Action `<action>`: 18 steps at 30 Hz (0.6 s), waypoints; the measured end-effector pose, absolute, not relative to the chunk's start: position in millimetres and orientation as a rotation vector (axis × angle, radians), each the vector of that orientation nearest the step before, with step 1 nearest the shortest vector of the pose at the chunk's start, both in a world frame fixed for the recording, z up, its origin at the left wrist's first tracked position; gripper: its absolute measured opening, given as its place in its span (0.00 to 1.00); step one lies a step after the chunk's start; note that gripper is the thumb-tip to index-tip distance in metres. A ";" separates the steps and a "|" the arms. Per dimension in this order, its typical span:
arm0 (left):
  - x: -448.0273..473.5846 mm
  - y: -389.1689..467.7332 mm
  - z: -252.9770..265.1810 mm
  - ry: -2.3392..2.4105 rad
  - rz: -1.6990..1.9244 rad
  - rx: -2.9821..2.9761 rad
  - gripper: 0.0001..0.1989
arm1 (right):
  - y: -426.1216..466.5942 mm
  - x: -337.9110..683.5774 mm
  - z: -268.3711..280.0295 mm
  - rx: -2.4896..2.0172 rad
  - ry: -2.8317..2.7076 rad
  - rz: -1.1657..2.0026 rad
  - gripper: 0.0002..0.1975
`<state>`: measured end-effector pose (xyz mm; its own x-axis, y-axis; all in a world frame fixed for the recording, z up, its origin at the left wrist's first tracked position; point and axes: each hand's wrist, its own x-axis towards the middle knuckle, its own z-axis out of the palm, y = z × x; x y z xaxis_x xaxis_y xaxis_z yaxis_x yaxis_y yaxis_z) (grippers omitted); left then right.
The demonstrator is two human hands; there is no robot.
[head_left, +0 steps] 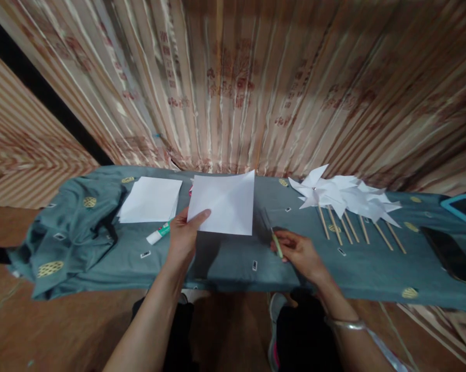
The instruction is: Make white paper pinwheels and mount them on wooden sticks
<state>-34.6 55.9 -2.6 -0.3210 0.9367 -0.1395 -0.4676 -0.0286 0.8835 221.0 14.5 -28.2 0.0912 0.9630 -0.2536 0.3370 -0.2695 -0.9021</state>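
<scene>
My left hand (183, 233) is closed on the left edge of a white square sheet of paper (227, 204), its thumb lying on top. The sheet is raised above the cloth, and faint diagonal creases show on it. To the right of the paper, my right hand (298, 251) is closed around the light green handle of scissors (277, 244); their thin blades point away from me, apart from the sheet. Beside my left wrist lies a green and white glue stick (159, 233). A stack of white paper squares (151, 200) rests behind it.
Several white paper pinwheels (345, 195) on wooden sticks lie at the right of the narrow table (233, 276), which has a grey-green cloth. A black phone (452, 253) and a blue-edged device (465, 207) sit at the far right. Cloth is bunched up at the left; a curtain hangs behind.
</scene>
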 end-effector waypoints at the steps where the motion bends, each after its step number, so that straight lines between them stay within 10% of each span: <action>1: -35.3 57.4 -2.2 1.087 1.611 0.603 0.17 | 14.7 221.9 -26.8 -1.573 -1.155 1.312 0.22; 18: -30.7 72.4 -7.9 1.061 1.596 0.662 0.14 | -3.9 216.0 -15.3 -1.162 -1.176 1.803 0.28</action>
<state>-30.7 72.4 -7.9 -0.2872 0.9527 -0.0995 -0.4602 -0.0461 0.8866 216.0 -3.9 -15.3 -0.3689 0.8759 -0.3111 -0.0682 -0.3593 -0.9307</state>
